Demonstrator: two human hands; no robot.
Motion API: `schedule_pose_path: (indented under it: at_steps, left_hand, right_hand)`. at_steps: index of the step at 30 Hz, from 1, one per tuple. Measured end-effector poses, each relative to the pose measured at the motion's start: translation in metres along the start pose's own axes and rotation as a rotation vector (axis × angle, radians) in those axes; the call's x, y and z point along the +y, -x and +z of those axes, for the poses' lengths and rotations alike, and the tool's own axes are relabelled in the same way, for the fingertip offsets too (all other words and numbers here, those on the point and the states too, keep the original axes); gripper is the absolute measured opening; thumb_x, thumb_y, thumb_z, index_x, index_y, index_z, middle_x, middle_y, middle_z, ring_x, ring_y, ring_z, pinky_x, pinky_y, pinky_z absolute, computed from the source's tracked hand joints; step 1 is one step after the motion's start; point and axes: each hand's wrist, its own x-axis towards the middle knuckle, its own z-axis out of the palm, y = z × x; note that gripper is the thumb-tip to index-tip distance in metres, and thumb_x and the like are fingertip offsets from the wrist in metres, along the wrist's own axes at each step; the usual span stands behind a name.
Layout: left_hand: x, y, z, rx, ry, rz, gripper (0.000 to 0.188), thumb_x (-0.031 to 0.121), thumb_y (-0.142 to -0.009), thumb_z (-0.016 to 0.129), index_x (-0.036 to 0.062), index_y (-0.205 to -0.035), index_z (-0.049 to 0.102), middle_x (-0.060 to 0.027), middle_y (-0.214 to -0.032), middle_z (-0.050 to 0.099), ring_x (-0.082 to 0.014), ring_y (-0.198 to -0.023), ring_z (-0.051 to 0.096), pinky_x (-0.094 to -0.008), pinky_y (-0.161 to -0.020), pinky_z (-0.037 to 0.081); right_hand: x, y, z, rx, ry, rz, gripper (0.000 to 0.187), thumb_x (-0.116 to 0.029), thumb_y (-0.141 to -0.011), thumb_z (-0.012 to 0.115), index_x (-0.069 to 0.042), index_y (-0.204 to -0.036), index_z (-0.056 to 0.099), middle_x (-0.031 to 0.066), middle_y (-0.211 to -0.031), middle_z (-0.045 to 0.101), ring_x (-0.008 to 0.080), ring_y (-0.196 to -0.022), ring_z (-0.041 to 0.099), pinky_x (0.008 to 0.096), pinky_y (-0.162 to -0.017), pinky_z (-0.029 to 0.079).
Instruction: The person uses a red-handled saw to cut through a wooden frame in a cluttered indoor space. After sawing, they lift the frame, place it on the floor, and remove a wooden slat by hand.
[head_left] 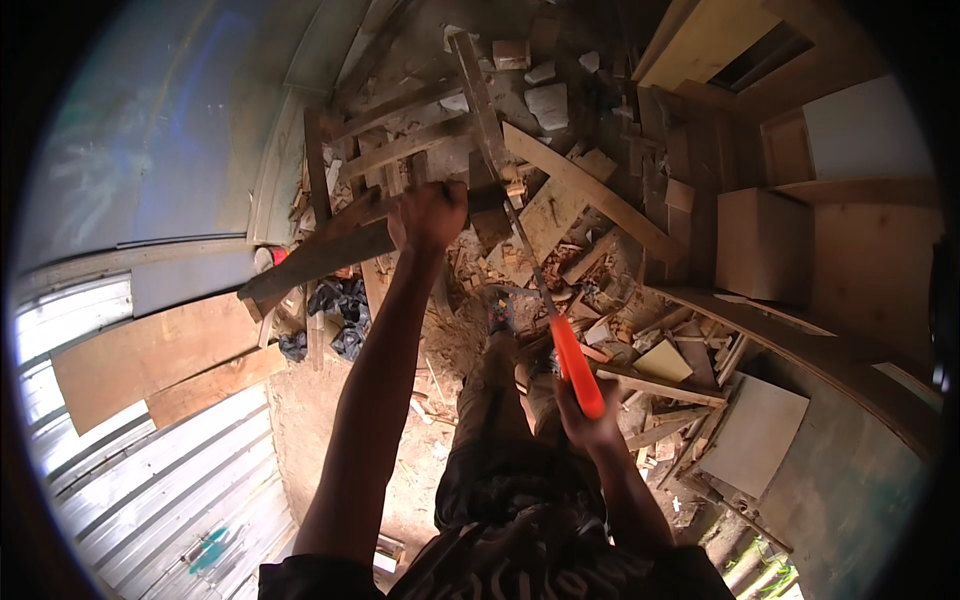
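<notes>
My left hand [430, 215] is closed on a rough wooden plank [330, 255] and presses it from above. The plank runs from the lower left to the upper right across a rough wooden frame [478, 105]. My right hand [588, 418] grips the orange handle of a handsaw [574, 365]. Its thin, dark blade points away from me, nearly edge-on, and no teeth can be made out. The blade meets the plank near its right end, right of my left hand. Whether it has cut into the wood is too small to tell.
Wood scraps and chips cover the floor around my feet. A loose board [595, 195] slants beyond the saw. Black plastic [345, 315] lies at left, near corrugated metal sheeting [160, 500]. Wooden shelving [765, 245] stands at right, with a pale panel [755, 435] below it.
</notes>
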Motion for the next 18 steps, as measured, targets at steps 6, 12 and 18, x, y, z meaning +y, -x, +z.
schedule_pose_path:
  at_steps: [6,12,18]
  left_hand:
    - [-0.003,-0.002,-0.007,-0.055,0.036,0.013,0.048,0.042,-0.09,0.044,0.0062,-0.081,0.075,-0.0241,-0.08,0.069,-0.0424,-0.079,0.069,-0.0518,-0.077,0.055]
    - [0.002,0.001,-0.012,-0.084,0.006,-0.034,0.047,0.043,-0.089,0.045,0.0072,-0.085,0.075,-0.0247,-0.084,0.069,-0.0427,-0.081,0.069,-0.0519,-0.079,0.055]
    - [0.006,-0.01,-0.005,-0.029,-0.002,0.005,0.048,0.043,-0.089,0.046,0.0056,-0.084,0.075,-0.0245,-0.082,0.07,-0.0422,-0.081,0.07,-0.0521,-0.079,0.056]
  right_hand:
    - [-0.011,-0.031,0.005,0.117,-0.1,-0.071,0.028,-0.002,-0.087,0.066,-0.002,-0.063,0.052,0.0002,-0.052,0.045,0.0056,-0.048,0.042,0.028,-0.044,0.034]
    - [0.002,0.074,-0.022,0.062,0.142,0.022,0.024,-0.008,-0.079,0.072,-0.001,-0.1,0.065,0.0117,-0.08,0.065,0.0222,-0.065,0.067,0.0309,-0.058,0.051]
    - [-0.01,-0.133,0.032,0.09,-0.234,0.107,0.015,-0.008,-0.086,0.066,0.0,-0.075,0.06,0.0009,-0.055,0.057,0.0093,-0.053,0.057,0.0265,-0.05,0.044]
